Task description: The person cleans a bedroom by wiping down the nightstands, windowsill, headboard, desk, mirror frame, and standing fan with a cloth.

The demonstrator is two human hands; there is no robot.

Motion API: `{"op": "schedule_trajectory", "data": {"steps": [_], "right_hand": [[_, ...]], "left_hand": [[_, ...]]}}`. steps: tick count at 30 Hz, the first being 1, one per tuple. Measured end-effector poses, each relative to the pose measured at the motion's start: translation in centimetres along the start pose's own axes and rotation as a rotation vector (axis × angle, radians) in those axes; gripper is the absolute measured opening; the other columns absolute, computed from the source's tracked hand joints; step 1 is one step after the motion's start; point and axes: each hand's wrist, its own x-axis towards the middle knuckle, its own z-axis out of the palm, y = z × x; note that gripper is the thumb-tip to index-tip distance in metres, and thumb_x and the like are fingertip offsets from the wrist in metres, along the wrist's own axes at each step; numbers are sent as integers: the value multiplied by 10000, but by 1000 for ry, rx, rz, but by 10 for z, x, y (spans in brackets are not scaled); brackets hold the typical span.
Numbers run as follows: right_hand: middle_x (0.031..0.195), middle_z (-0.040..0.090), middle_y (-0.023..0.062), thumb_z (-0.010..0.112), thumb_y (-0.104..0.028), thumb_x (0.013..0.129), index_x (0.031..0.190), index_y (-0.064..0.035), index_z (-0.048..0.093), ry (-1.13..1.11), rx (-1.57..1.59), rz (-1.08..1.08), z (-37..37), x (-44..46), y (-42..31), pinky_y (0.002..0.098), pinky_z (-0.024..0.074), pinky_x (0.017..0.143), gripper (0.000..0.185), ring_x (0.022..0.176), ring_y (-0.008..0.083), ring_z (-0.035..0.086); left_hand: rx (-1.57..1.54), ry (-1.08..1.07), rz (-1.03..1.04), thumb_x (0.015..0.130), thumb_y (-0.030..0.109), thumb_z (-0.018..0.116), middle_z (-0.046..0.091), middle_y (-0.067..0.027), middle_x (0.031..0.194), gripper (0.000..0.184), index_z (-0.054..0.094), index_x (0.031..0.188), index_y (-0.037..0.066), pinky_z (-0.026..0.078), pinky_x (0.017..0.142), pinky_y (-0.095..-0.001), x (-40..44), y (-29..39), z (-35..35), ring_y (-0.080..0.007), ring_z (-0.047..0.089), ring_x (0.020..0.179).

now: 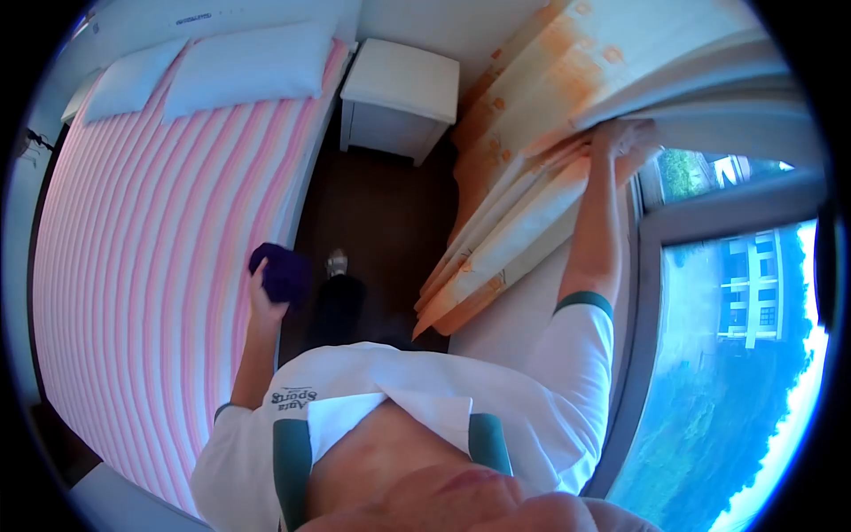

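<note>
My left hand (263, 297) is closed around a bunched dark purple cloth (286, 273), held beside the edge of the bed. My right arm is stretched forward to the window side. There my right hand (618, 142) grips the gathered curtain (505, 217), which is cream with orange patterns. The fabric bunches up around the fingers and partly hides them. A paler, greyish curtain layer (709, 84) hangs just beyond this hand.
A bed with a pink-and-white striped cover (151, 239) and white pillows (253, 71) lies to the left. Ahead stands a white nightstand (401, 80). The window frame (651, 257) runs along the right. One foot (337, 262) shows on the dark floor (377, 199).
</note>
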Motion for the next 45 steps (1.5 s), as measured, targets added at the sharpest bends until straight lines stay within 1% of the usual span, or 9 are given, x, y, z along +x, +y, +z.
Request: {"op": "schedule_trajectory", "data": {"steps": [9, 14, 22, 26, 28, 30, 36, 42, 45], "right_hand": [[1382, 96, 304, 415, -284, 824, 1328, 111, 54, -105, 60, -117, 182, 107, -60, 422, 130, 1075, 735, 1300, 404, 105], [961, 539, 296, 444, -231, 821, 1096, 93, 462, -302, 43, -54, 206, 116, -73, 430, 443, 761, 425, 858, 364, 546], [964, 580, 210, 472, -128, 832, 1023, 75, 543, -79, 181, -307, 240, 151, 82, 382, 499, 708, 288, 837, 299, 579], [964, 575, 189, 448, -137, 845, 1071, 51, 522, -71, -122, -384, 223, 158, 104, 376, 479, 746, 303, 847, 296, 571], [975, 568, 188, 448, -144, 846, 1073, 48, 521, -93, -111, -369, 232, 161, 105, 380, 470, 753, 306, 858, 297, 562], [986, 560, 188, 448, -151, 846, 1075, 45, 521, -118, -124, -367, 242, 164, 106, 384, 462, 760, 310, 870, 298, 552], [1018, 538, 186, 448, -173, 849, 1081, 35, 520, -178, -180, -354, 271, 183, 98, 395, 435, 781, 320, 904, 302, 525], [1051, 516, 184, 447, -194, 851, 1088, 25, 519, -166, -210, -311, 281, 180, 100, 406, 409, 803, 331, 939, 306, 497], [1067, 504, 183, 447, -205, 852, 1091, 21, 518, -172, -217, -294, 282, 181, 97, 411, 396, 813, 336, 956, 309, 483]], "left_hand": [[-58, -60, -256, 777, 142, 534, 560, -145, 1064, 349, 501, 1096, 5, 428, 879, -392, 287, 22, 193, -263, 540, 984], [112, 64, -228, 741, 66, 553, 575, -134, 984, 303, 503, 1030, -12, 475, 794, -377, 433, 3, 176, -263, 582, 864], [1481, 233, 807, 716, 79, 630, 514, -171, 1083, 444, 484, 1128, 4, 378, 915, -355, 625, 0, 156, -309, 483, 1044], [2373, 318, 878, 761, 136, 582, 438, -200, 1190, 322, 532, 1072, 72, 373, 903, -406, 656, -95, 128, -358, 437, 1046], [1686, -91, 566, 739, 83, 528, 458, -155, 1165, 269, 585, 999, 126, 355, 912, -444, 657, -180, 153, -345, 374, 1114], [2165, -894, 602, 677, 82, 562, 479, -98, 1170, 329, 609, 989, 177, 280, 945, -535, 632, -234, 205, -303, 396, 1133], [2041, -1296, 483, 670, 89, 571, 414, -14, 1269, 400, 575, 1040, 241, 175, 970, -606, 682, -284, 216, -263, 331, 1212], [2137, -207, 1052, 705, 145, 572, 428, -111, 1223, 345, 584, 1043, 210, 304, 908, -565, 860, -82, 178, -337, 356, 1157], [2308, 155, 881, 686, 138, 582, 360, -119, 1278, 438, 540, 1112, 233, 346, 880, -568, 894, -74, 228, -377, 303, 1180]]}}
